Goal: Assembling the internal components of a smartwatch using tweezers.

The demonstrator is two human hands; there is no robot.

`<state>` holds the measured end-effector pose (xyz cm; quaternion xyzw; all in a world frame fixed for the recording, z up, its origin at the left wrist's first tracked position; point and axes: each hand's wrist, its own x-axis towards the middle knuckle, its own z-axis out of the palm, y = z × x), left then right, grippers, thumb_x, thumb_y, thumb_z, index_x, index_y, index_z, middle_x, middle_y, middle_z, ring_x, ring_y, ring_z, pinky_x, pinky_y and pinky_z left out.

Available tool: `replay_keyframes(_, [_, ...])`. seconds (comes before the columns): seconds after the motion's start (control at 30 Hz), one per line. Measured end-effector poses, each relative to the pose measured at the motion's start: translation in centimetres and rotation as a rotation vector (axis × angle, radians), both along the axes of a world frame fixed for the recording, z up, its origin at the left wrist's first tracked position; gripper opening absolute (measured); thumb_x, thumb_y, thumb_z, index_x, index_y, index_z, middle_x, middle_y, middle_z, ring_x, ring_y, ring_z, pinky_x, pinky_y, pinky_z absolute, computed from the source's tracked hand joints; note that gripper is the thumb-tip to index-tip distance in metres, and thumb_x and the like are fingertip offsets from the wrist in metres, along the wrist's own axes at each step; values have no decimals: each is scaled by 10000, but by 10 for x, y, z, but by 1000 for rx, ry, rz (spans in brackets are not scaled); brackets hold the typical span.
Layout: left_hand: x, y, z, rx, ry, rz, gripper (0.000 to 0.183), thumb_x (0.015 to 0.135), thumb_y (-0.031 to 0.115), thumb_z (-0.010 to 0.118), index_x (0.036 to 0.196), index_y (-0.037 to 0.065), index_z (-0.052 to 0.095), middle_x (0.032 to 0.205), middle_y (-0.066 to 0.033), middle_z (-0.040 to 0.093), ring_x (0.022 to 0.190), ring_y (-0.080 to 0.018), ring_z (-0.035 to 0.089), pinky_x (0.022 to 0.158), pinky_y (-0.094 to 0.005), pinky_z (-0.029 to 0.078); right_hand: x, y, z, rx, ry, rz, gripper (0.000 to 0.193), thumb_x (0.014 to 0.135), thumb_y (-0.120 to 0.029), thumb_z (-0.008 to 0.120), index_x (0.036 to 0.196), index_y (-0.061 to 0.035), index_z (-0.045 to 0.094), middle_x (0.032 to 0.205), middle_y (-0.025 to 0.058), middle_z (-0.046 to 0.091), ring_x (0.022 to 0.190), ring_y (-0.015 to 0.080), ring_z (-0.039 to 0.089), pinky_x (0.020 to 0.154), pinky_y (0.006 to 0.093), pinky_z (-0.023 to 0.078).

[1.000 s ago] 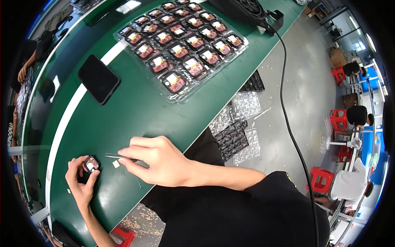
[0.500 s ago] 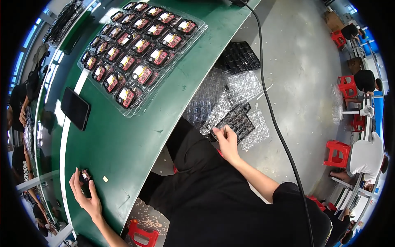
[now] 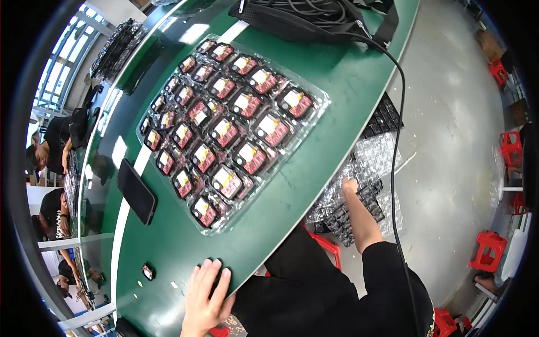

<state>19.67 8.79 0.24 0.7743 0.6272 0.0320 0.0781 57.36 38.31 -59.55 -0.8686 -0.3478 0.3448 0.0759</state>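
My left hand (image 3: 206, 297) rests at the near edge of the green table (image 3: 292, 224), fingers stretched out, with a dark patch showing between them. To its left lies one small black-rimmed electronic part (image 3: 148, 272), apart from the hand. My right arm reaches down past the table edge, and my right hand (image 3: 350, 185) is at a pile of clear plastic trays (image 3: 375, 154) and a black compartment tray (image 3: 368, 205) on the floor. Its fingers are mostly hidden. On the table, a clear tray (image 3: 320, 105) carries several black-rimmed parts with red and white insides.
A black phone-like slab (image 3: 136, 191) lies left of the loaded tray. A black bag (image 3: 303, 25) with cables sits at the far end, and a black cable (image 3: 397, 168) hangs from it. Red stools (image 3: 487, 251) stand at right. Other people (image 3: 59, 143) work at left.
My left hand has left the small part and moved right to the table's near edge. My right hand has reached farther down into the trays. The whole view has shifted.
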Motion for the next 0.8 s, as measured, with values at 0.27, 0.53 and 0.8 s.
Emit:
replay_keyframes(0.27, [4,18,8,-31,-109,-17,579,912,129,832,1470,27,715,1557,-222,649,1461,-437,618,1223,-560,504,-156,76,87,42,193,82,612,992,-541,731,1192,37,770,1240,293,766,1209,444,728,1035,544,581])
replay_keyframes(0.53, [2,9,11,-11,-14,-80,479,969,178,769,1438,85,746,1520,-160,698,1436,-340,651,1275,-509,440,-173,89,75,175,322,141,535,1007,-492,727,1115,32,746,1136,262,765,1088,400,731,942,514,582])
replay_keyframes(0.8, [-1,14,14,1,-26,-94,547,1027,176,628,1562,66,641,1627,-168,612,1541,-332,557,1304,-496,408,-98,26,54,283,410,28,470,1022,-442,723,1039,28,722,1033,232,764,966,356,735,849,484,583])
